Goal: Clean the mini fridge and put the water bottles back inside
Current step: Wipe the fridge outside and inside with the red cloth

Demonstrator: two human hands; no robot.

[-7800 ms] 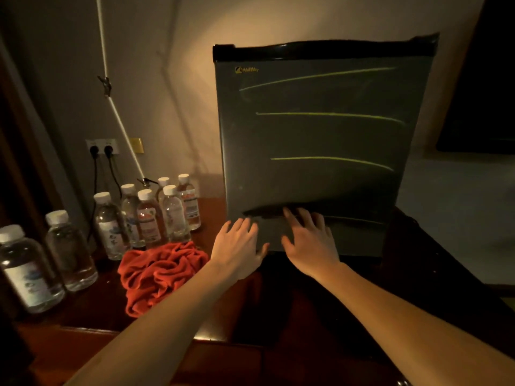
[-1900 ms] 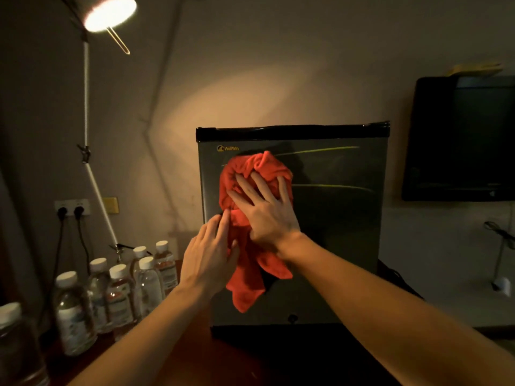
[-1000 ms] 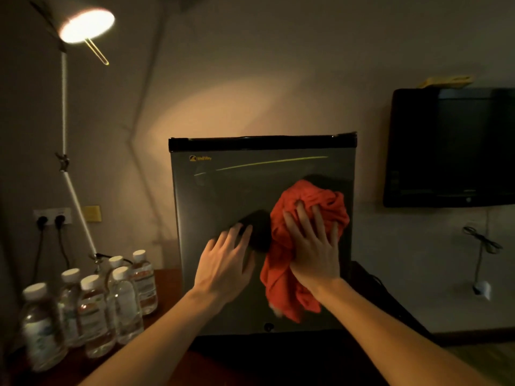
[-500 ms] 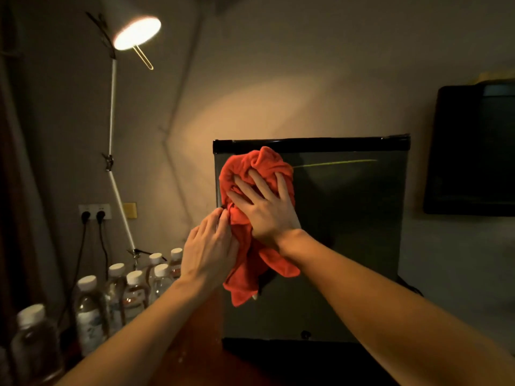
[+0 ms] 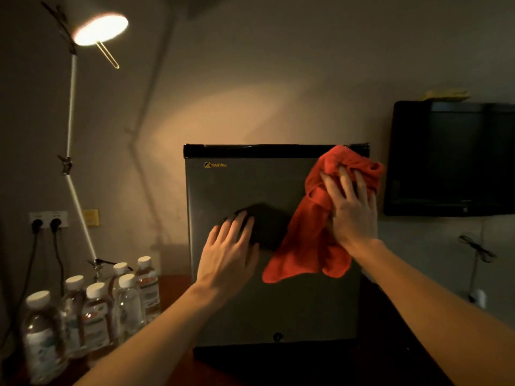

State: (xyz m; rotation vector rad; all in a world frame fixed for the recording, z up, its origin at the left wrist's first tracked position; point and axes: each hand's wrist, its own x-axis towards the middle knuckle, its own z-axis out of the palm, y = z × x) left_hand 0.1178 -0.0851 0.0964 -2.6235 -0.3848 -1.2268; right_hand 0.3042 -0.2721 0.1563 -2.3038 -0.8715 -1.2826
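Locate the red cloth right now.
Head view: the red cloth is pressed against the mini fridge door's upper right corner, under the right hand.

Dim room, plain beige wall [image 5: 278, 79]. Lit lamp [image 5: 97, 29] on a jointed white arm at upper left, throwing a warm patch on the wall. Wall socket [image 5: 48, 220] with two dark plugs, yellow plate beside it. Dark screen [image 5: 451, 157] mounted right, something yellowish on top, possibly cloth. Reddish wooden tabletop [image 5: 172, 285] below.
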